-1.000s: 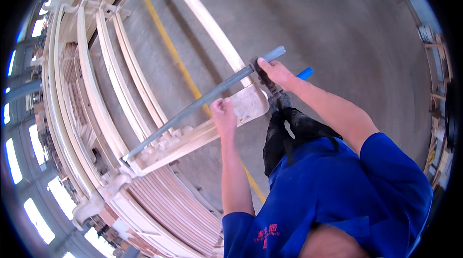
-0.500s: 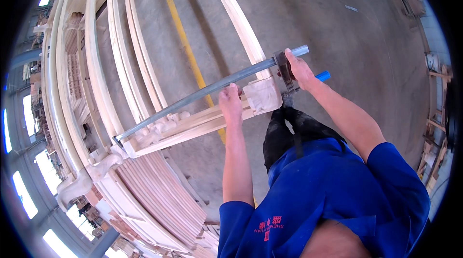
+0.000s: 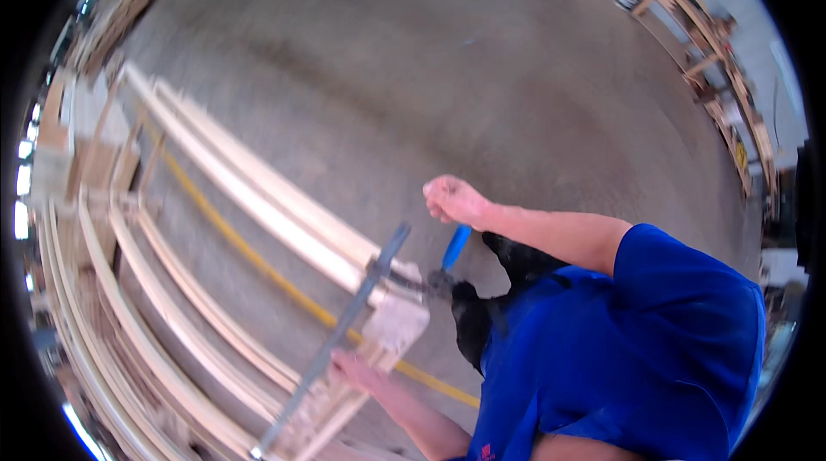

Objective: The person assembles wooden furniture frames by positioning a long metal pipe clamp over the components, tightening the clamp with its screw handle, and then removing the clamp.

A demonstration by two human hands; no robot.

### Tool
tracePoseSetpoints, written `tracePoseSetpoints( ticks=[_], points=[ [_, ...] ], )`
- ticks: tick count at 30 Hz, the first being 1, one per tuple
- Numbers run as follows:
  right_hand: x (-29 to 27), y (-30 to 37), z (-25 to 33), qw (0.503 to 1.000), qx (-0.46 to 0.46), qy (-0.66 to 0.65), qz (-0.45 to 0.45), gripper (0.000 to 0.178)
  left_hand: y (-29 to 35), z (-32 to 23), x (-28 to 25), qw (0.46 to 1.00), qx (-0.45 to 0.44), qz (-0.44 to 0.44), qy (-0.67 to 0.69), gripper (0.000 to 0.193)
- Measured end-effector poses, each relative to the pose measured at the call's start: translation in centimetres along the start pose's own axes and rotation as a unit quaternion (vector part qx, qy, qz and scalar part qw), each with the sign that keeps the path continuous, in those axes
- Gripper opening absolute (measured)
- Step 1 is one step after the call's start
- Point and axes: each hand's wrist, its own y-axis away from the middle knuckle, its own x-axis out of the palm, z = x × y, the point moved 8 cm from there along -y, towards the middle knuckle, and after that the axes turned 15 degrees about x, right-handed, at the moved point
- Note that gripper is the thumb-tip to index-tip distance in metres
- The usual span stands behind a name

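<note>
A long grey metal bar clamp (image 3: 348,319) lies slantwise across the end of a pale wooden frame (image 3: 258,207). Its dark sliding jaw (image 3: 379,270) sits by the frame's rounded corner block (image 3: 397,323), and its blue handle (image 3: 456,246) sticks up towards my right hand. My left hand (image 3: 354,372) is closed at the bar, below the jaw; motion blurs its fingers. Raised just above the blue handle, my right hand (image 3: 456,200) has its fingers curled in, with nothing visible in them. The bar's far end reaches the frame's other side at the lower left.
Long pale rails (image 3: 172,323) of the frame run away to the upper left. A yellow floor line (image 3: 228,241) passes beneath them. Wooden racks (image 3: 705,56) with odds and ends stand along the wall at the right. More timber (image 3: 112,26) lies at the far left.
My right hand has let go of the clamp's sliding jaw and moved to above the blue handle. My view has swung right, so frame and clamp appear lower left.
</note>
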Motion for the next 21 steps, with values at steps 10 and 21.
tracePoseSetpoints(
  ticks=[10,21],
  points=[
    [-23.2,-3.1,3.2,0.995,0.025,0.086,-0.046,0.027,4.4,-17.2,16.2,0.913,0.296,0.004,-0.280,0.035],
    [-45.4,-6.6,13.6,0.977,0.035,0.142,-0.152,0.032,22.9,-18.7,56.2,0.845,0.161,0.490,-0.141,0.037]
  ],
)
